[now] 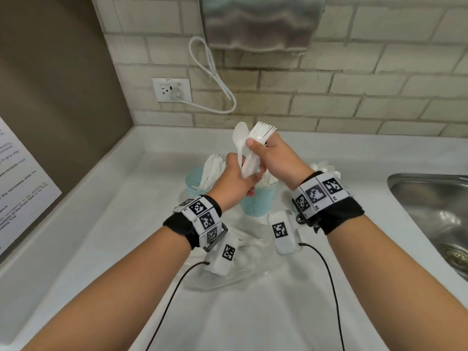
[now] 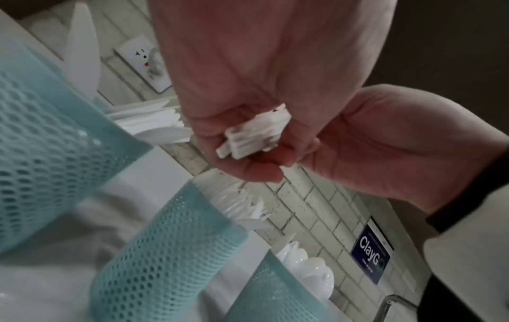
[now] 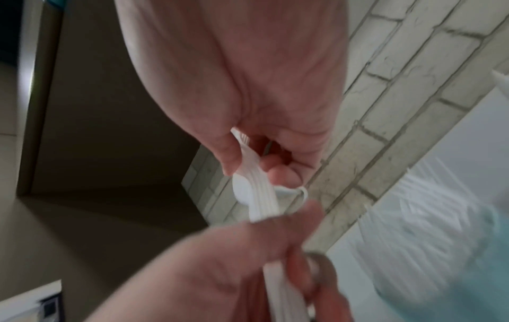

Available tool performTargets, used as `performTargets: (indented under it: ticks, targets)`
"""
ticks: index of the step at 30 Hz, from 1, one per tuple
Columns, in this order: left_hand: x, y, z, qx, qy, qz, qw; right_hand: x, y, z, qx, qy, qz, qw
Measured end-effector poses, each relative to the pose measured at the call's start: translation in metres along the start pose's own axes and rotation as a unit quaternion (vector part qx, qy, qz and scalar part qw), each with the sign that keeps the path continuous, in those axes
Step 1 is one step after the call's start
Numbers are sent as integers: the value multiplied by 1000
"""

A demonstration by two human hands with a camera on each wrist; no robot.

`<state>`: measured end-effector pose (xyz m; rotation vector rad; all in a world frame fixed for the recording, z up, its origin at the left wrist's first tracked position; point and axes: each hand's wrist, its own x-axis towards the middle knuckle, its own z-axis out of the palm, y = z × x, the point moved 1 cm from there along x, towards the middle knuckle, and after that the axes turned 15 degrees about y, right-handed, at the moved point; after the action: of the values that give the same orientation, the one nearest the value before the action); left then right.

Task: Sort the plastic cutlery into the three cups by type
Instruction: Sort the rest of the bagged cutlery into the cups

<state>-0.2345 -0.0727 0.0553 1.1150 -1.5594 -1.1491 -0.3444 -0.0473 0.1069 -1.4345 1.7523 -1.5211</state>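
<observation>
Our left hand (image 1: 234, 177) grips the handle ends of a bundle of white forks (image 1: 255, 148) and one spoon (image 1: 240, 138), fingers curled round them. Our right hand (image 1: 274, 158) pinches the forks higher up, thumb across the stack just below the prongs. We hold the bundle upright above the table (image 1: 106, 244). Below it stand three blue mesh cups: one with knives (image 1: 196, 183), one with forks (image 1: 258, 201), and one with spoons (image 2: 264, 289).

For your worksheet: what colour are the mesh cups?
Light blue-green cups, clearest in the left wrist view.
</observation>
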Motion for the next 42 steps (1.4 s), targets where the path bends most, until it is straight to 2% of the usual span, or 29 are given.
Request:
performTargets:
  ticks: [3,7,11,13,15,17,20,23,26,28,30,31,33,35,38,42]
  targets:
    - [3,-4,1,-19,23,-25,999,9,-5,-20,-17,55,-13,998]
    - [7,-13,0,-20,62,-22,998,24,13,-23,-98,114,-94,984]
    - [6,-22,0,13,50,1,999,22,55,-2,-182,56,-52,980]
    - [4,-25,0,32,44,18,998,18,71,4,-242,44,-27,969]
    - [2,-28,1,62,36,38,997,14,73,3,-289,54,-12,956]
    - [0,-31,2,116,27,65,991,12,69,1,-282,66,-1,957]
    - [-1,-35,6,205,29,99,973,10,63,-2,-262,108,-34,958]
    - [-4,-36,9,252,42,113,960,8,67,-7,-333,127,-70,932]
    - [-5,-35,10,261,57,135,954,2,82,-13,-429,116,-96,891]
    - [-4,-35,10,255,67,135,955,-2,85,-14,-458,114,-118,874]
    - [-3,-35,10,250,73,127,957,-4,79,-16,-438,111,-116,884]
    - [-3,-35,11,250,74,126,957,-4,75,-18,-396,108,-108,905]
    - [-4,-35,13,268,71,131,952,-6,64,-20,-233,86,-91,964]
    - [-8,-34,16,301,68,147,940,-11,54,-19,-72,62,-71,993]
    - [-11,-33,19,323,71,172,928,-16,43,-21,9,90,-47,995]
    - [-9,-35,19,324,68,198,923,-14,33,-48,41,223,-70,971]
